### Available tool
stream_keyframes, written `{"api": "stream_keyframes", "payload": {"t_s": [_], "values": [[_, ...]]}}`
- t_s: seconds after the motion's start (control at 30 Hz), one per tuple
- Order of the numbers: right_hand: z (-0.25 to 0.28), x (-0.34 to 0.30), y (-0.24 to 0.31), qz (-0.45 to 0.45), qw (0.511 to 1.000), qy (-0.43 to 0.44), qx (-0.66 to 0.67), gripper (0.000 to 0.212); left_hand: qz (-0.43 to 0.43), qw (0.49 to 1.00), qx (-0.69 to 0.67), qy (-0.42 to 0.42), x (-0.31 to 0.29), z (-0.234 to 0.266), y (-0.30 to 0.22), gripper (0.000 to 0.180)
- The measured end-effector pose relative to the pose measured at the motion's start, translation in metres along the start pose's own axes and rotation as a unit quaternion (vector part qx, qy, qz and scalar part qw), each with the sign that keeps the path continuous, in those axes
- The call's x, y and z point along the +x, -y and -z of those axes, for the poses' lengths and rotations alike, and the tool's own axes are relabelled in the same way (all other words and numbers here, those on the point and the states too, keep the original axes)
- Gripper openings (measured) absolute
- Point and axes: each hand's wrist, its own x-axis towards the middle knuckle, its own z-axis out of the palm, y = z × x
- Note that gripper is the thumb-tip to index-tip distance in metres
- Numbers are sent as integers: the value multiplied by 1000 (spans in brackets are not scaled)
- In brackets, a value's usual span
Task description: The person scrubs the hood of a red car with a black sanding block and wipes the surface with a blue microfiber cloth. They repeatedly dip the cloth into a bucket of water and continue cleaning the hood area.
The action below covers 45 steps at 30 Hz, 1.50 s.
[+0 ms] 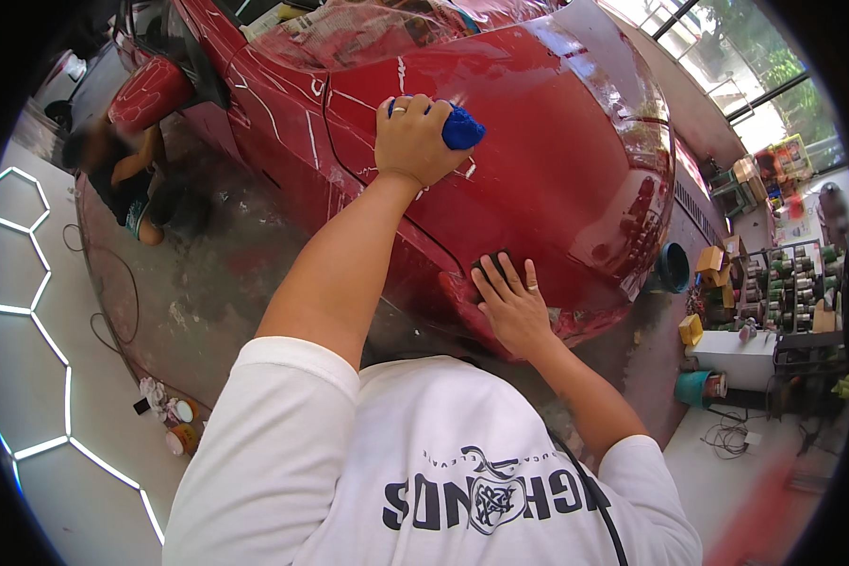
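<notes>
A red car [528, 179] fills the middle, its painted body crossed by pale filler-like streaks and marks. My left hand [413, 141] reaches forward over the panel, fingers wrapped around a bunched blue cloth [463, 129] that rests against the paint. Nearer to me, my right hand [514, 311] lies on the corner of the bumper. Beneath its fingers is a dark flat pad [507, 270], mostly covered, pressed to the red surface. The fingers of that hand are fairly straight and slightly apart.
Another person [127, 179] crouches at the car's side on the left, below the red side mirror [151, 92]. A hose [134, 302] and small tubs [181, 439] lie on the left. At right stand a teal bucket [672, 268], boxes and shelves of cans [792, 292].
</notes>
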Motion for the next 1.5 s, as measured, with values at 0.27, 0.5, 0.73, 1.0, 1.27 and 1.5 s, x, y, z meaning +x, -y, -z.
{"api": "stream_keyframes", "payload": {"t_s": [0.27,0.5,0.73,1.0,1.27,1.5], "values": [[13,3,-60,91,993,-10,-73,65,-2,1000,20,5,-2,4,0,55],[7,59,-53,111,990,-75,-47,68,-20,999,30,-8,3,-4,-3,54],[23,-35,-124,122,988,27,-88,62,-13,999,40,-16,-2,-1,-2,55],[21,76,-30,90,995,-49,-22,62,-17,999,46,14,1,-3,1,55],[19,-59,-110,99,988,109,-38,67,-33,998,46,-16,0,-5,-1,52],[12,0,-58,115,991,69,5,67,-38,998,54,-10,-1,0,2,53]]}}
